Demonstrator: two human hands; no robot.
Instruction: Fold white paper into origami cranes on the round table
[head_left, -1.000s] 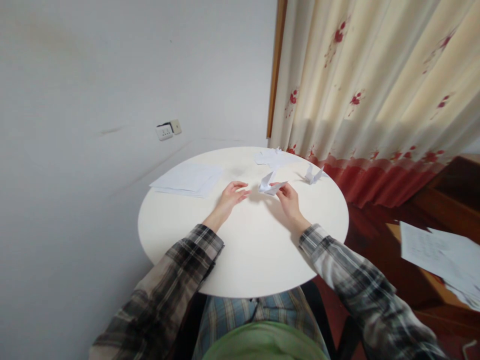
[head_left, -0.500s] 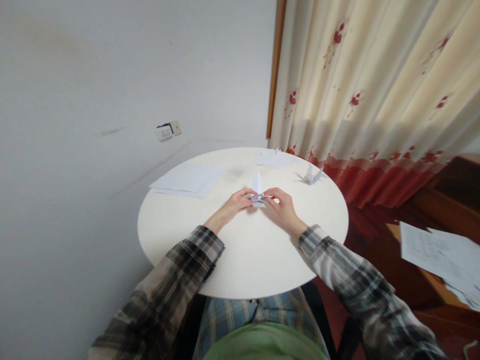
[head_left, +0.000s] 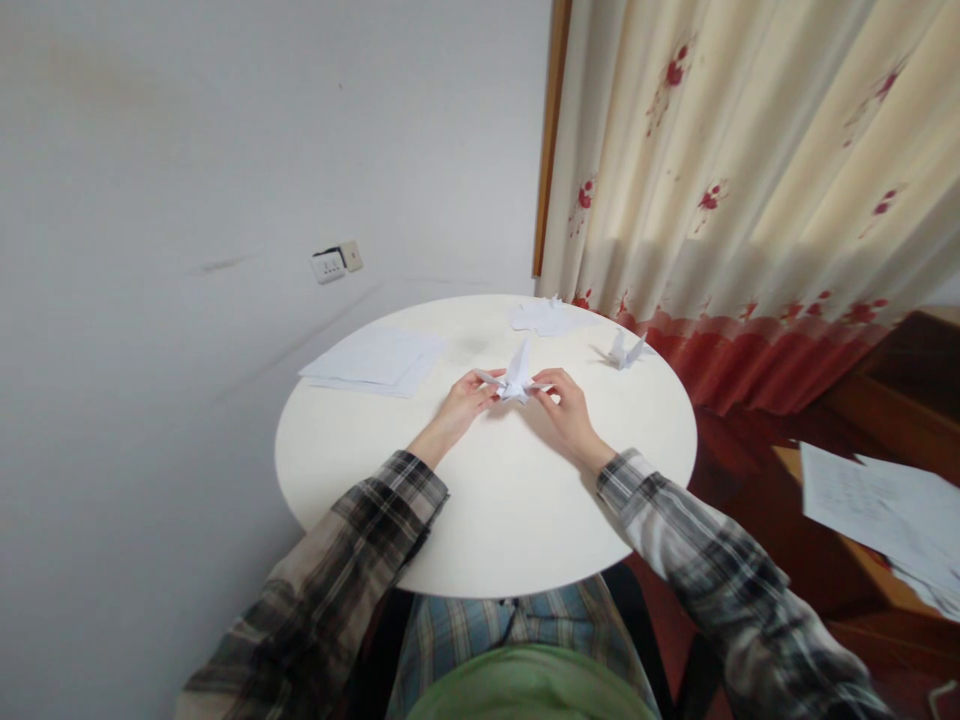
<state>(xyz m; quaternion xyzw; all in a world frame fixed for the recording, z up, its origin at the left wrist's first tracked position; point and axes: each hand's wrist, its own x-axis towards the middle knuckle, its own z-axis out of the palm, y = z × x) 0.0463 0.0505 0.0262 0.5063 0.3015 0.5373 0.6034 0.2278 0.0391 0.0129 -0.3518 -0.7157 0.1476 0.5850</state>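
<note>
A small folded white paper figure [head_left: 516,377] is held just above the round white table [head_left: 487,500], one pointed flap standing up. My left hand [head_left: 465,400] pinches its left tip, fingers closed. My right hand [head_left: 566,405] pinches its right tip the same way. Both plaid sleeves reach in from the near edge.
A stack of white sheets [head_left: 375,360] lies at the table's left back. More folded paper [head_left: 544,316] lies at the far edge and a finished paper bird [head_left: 624,352] stands to the right. A flowered curtain [head_left: 750,180] hangs behind; loose papers [head_left: 877,505] rest on dark furniture at right.
My left hand came in and took hold of the paper figure, which only my right hand held before. The figure's side tips now stick out between both hands.
</note>
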